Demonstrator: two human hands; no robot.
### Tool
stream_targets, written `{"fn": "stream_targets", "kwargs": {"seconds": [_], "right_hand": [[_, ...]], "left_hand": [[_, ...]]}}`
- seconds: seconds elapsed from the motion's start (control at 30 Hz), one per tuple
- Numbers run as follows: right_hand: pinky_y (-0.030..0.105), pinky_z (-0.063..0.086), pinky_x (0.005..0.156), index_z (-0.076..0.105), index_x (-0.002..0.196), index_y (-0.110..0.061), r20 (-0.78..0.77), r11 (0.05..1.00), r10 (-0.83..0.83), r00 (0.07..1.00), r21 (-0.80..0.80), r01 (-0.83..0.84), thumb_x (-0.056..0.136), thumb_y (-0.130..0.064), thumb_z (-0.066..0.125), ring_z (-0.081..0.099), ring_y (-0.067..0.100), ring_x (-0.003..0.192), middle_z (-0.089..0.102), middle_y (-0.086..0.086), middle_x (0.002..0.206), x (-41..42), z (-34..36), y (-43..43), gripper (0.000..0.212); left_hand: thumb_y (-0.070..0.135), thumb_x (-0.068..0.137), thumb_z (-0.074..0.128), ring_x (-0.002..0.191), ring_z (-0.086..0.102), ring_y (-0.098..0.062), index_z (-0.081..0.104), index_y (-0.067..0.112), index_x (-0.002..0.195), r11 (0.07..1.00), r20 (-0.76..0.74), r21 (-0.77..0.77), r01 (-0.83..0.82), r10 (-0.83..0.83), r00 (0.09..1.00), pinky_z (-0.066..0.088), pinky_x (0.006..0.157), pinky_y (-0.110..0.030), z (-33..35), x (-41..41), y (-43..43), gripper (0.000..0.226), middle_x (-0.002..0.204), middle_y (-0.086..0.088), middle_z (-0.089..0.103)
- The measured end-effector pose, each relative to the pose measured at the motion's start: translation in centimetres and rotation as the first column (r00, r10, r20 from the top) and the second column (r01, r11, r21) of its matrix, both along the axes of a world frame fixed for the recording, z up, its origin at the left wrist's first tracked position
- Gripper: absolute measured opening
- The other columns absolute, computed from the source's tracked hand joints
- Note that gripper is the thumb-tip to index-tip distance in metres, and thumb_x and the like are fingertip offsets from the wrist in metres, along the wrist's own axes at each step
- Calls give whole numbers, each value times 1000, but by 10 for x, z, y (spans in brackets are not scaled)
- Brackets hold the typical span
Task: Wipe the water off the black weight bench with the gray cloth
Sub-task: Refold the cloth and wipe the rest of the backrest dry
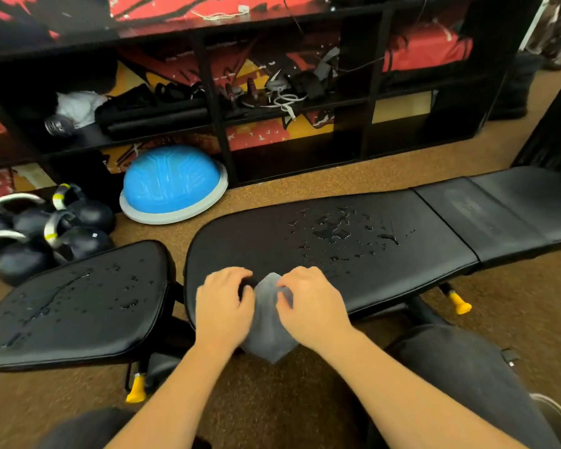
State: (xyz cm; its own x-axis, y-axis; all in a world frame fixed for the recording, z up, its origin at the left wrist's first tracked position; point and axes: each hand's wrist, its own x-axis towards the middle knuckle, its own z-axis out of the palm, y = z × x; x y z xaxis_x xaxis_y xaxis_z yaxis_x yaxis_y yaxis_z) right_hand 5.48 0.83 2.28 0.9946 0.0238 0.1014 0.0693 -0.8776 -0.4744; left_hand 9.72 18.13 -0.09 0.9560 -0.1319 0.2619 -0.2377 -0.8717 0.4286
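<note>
Pinching the cloth [268, 322] between left hand [222, 306] and right hand [311, 306], lower centre.
Puddle [334, 231] lies upper right on the bench [434, 254], nearer the right hand.

Weight bench [240, 241] black. Cloth [268, 328] gray. Balance dome [172, 179] blue, gray rim. Kettlebells [78, 244] black, yellow stripes on handles. Carpet [272, 400] brown, speckled. Bench knobs [460, 304] yellow. Shelf [214, 102] black, red-yellow pattern behind.
</note>
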Motion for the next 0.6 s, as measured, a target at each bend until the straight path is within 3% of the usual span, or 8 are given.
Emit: {"fn": "stream_targets", "kwargs": {"seconds": [0.07, 0.17, 0.27, 0.47, 0.6], "right_hand": [[39, 51, 96, 66, 118, -19, 104, 996, 88, 991, -18, -87, 94, -33, 52, 51, 20, 123, 61, -3, 125, -4, -15, 20, 32], [46, 24, 122, 41, 152, -20, 54, 984, 162, 985, -79, -157, 105, -42, 28, 26, 23, 150, 38, 2, 160, -8, -35, 44, 54], [48, 22, 122, 37, 155, -17, 54, 972, 130, 990, -205, -116, 106, -43, 23, 27, 25, 151, 35, 4, 162, -9, -49, 48, 57], [45, 16, 125, 23, 160, -16, 23, 969, 82, 996, -237, -74, 104, -47, 21, 18, 19, 154, 25, 1, 166, -8, -48, 21, 64], [47, 27, 117, 26, 156, -9, 6, 933, -185, 983, -313, 177, 97, -48, 14, 28, 26, 147, 34, 8, 160, 14, -50, -40, 71]], "left_hand": [[19, 90, 64, 114, 60, -28, 73, 20, 113, 997, -10, 23, -76, 76, 997, 48, 93, -46, -7, 8, 11, 24, 120, 1, 69], [20, 92, 64, 118, 57, -25, 72, 23, 114, 993, 2, 60, -105, 105, 994, 45, 95, -47, -11, 10, 7, 24, 124, 1, 66], [15, 94, 60, 120, 55, -22, 70, 25, 116, 990, -14, 19, -139, 140, 990, 42, 98, -44, -5, 13, 2, 27, 126, 4, 66], [31, 99, 53, 119, 53, -23, 70, 31, 114, 980, -213, -43, -194, 181, 960, 47, 97, -47, 25, 30, 21, 22, 127, 4, 64], [36, 100, 50, 112, 58, -20, 69, 34, 111, 981, -267, -65, -184, 160, 950, 49, 95, -47, 40, 31, 28, 22, 122, 6, 64]]}}
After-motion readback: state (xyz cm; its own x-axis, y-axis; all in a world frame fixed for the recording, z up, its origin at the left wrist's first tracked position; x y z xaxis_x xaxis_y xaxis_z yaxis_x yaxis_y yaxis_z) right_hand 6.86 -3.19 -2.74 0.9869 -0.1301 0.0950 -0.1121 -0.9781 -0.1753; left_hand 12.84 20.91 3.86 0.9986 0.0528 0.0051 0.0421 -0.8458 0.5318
